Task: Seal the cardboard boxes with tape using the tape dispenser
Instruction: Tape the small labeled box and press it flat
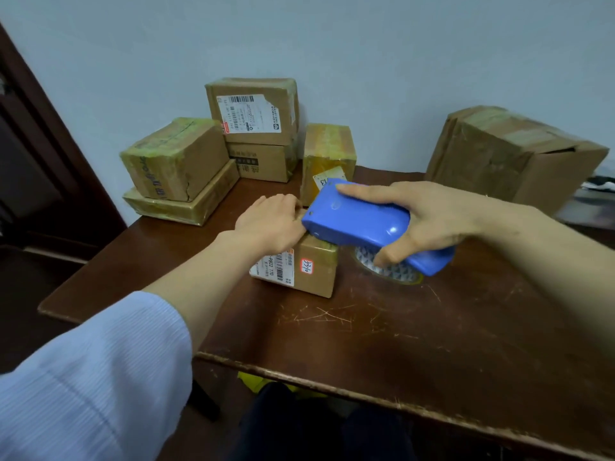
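Right grip (429,221) wrapped round blue dispenser (356,217), forefinger straight along its top. Dispenser nose down on top of small box (312,267), mid-desk (366,327). Left grip (269,221) palm-down on box top, fingers relaxed, just beside the nose. More boxes (253,111) stacked at far edge
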Demonstrator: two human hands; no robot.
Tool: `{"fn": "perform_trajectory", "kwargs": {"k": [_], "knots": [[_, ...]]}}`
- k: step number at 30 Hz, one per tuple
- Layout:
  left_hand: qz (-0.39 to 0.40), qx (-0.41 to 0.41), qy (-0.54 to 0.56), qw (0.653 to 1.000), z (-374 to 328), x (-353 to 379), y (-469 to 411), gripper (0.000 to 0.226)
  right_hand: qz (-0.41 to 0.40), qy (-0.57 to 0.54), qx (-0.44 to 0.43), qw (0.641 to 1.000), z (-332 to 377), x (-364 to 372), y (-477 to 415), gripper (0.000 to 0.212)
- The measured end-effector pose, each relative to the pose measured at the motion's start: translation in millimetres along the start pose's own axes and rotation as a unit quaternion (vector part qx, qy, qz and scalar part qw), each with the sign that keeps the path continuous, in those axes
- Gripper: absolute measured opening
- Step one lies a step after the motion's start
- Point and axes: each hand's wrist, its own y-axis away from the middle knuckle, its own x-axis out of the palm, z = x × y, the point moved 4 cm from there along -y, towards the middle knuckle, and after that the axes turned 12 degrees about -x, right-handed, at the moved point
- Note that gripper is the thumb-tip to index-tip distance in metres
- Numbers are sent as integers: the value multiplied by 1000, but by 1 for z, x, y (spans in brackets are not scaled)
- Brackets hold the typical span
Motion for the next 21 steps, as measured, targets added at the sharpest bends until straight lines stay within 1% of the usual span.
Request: {"fn": "perform_trajectory", "kwargs": {"k": [2, 4, 6, 8, 10, 12, 15, 17, 19, 21], "knots": [[-8, 20, -15, 1000, 4, 5, 2, 46, -30, -46, -13, 998, 0, 4, 3, 87], [-8, 31, -28, 999, 7, 8, 1, 54, -34, -70, -14, 997, -6, 8, 8, 82], [-1, 30, -34, 999, 8, 9, 0, 65, -16, -75, 2, 997, -17, 9, 23, 83], [0, 29, -39, 999, 7, 8, -1, 71, 20, -85, 26, 996, -30, 11, 46, 84], [4, 27, -42, 999, 6, 7, -1, 70, 42, -107, 51, 992, -37, 14, 67, 83], [12, 25, -45, 999, 3, 5, -3, 69, 44, -95, 65, 992, -37, 15, 71, 82], [47, 21, -74, 996, -6, 2, -5, 64, 70, -51, 77, 993, -28, 14, 54, 76], [67, 14, -93, 993, -9, 2, -5, 56, 91, -39, 78, 992, -20, 12, 39, 72], [70, 8, -93, 993, -10, 5, -1, 51, 114, -22, 81, 990, -11, 9, 27, 71], [57, 6, -96, 994, -12, 10, 4, 55, 135, -19, 85, 987, -2, 5, 17, 69]]}}
